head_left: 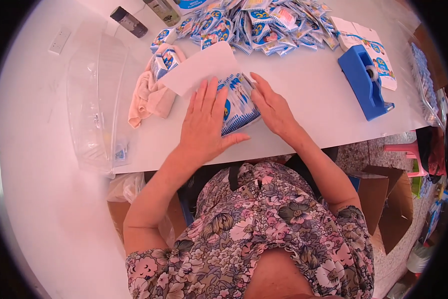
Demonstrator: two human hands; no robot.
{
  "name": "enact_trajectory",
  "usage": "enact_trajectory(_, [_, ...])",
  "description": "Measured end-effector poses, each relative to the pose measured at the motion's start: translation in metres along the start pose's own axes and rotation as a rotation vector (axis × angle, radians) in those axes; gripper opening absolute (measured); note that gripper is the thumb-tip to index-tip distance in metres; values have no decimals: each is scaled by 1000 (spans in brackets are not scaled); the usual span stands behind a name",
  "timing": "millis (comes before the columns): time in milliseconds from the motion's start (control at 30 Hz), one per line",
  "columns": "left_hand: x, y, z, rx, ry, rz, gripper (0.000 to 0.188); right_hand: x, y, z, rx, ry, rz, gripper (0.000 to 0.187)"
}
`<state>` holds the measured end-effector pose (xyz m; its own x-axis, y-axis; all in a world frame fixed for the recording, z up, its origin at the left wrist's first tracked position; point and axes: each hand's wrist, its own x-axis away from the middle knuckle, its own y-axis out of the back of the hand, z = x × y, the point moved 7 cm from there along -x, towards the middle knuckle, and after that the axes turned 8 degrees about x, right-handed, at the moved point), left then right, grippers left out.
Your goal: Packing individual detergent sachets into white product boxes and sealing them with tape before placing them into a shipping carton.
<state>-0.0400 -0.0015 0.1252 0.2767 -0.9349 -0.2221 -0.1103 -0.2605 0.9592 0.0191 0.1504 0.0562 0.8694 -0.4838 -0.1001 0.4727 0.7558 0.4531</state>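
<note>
A small box with its white lid flap (204, 66) raised stands on the table in front of me. Blue and white sachets (240, 97) are packed upright in rows inside it. My left hand (200, 119) lies flat along the box's left side, fingers stretched over the flap's lower edge and the thumb apart near the front. At the opposite side, my right hand (274, 107) rests its fingertips against the box wall, fingers extended. The box's left wall is hidden behind my left hand.
Behind the box lies a heap of sachets (264, 27). To the right are a blue tape dispenser (354, 74) and flat printed cartons (383, 62). Leftward sit a peach cloth (143, 97), small filled boxes (165, 62), a clear plastic tray (92, 99) and a dark cylinder (129, 22).
</note>
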Motion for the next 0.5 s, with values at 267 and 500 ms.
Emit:
enact_trajectory(267, [25,-12,-5,-58,-8,141,106,10,-5,-12,-217,60,32,55])
enact_trajectory(500, [-12,-15,0,1,-124,165,105,7,-7,-12,-186,90,-14,56])
